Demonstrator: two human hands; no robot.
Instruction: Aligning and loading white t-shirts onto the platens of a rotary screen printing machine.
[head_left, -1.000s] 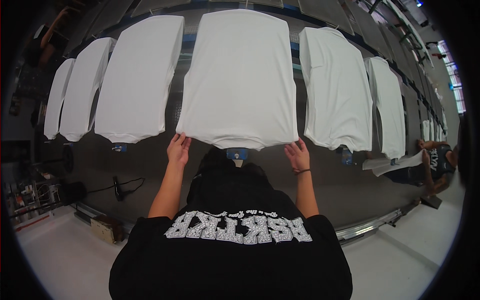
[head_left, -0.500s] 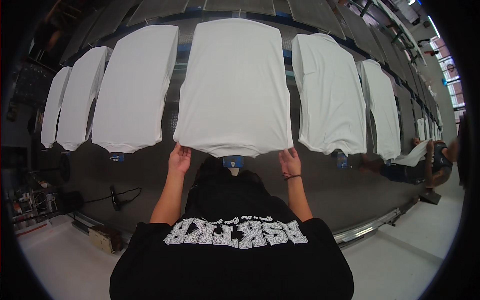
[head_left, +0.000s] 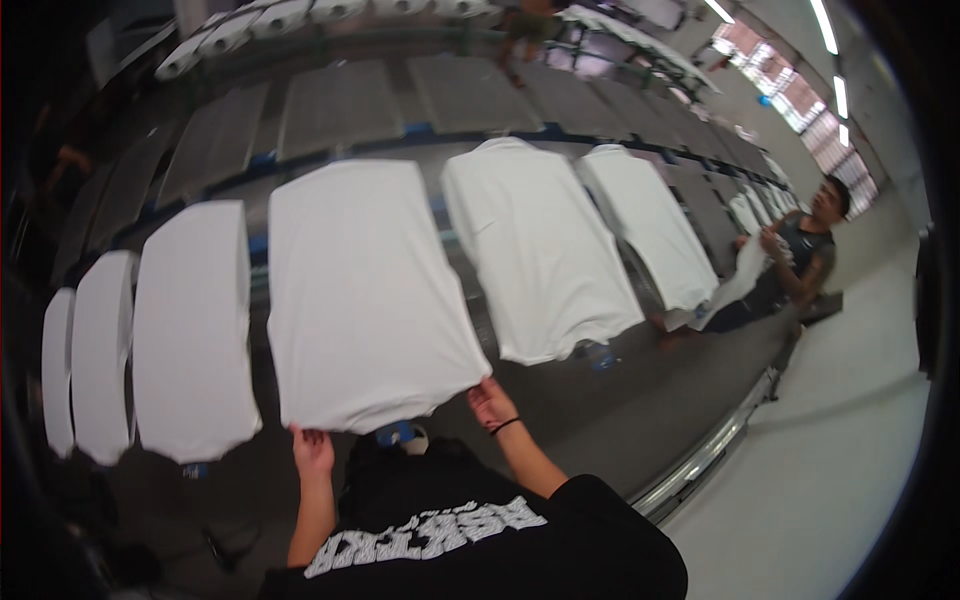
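Note:
A white T-shirt (head_left: 360, 290) lies stretched flat over a long pallet board in front of me. My left hand (head_left: 312, 450) holds its lower hem at the left corner, and my right hand (head_left: 490, 402), with a dark band at the wrist, holds the hem at the right corner. Both sets of fingers are closed on the fabric edge. My black printed shirt (head_left: 470, 540) fills the bottom of the view.
More white shirts sit on boards to the left (head_left: 190, 330) and right (head_left: 535, 255), (head_left: 645, 220). Bare grey boards (head_left: 330, 105) stand behind. A co-worker (head_left: 795, 255) at the right handles white cloth. A metal rail (head_left: 715, 450) borders the pale floor (head_left: 830, 460).
The view has swung to the right and tilted, bringing the co-worker and floor into sight. Both hands stay on the shirt's lower hem, now seen skewed.

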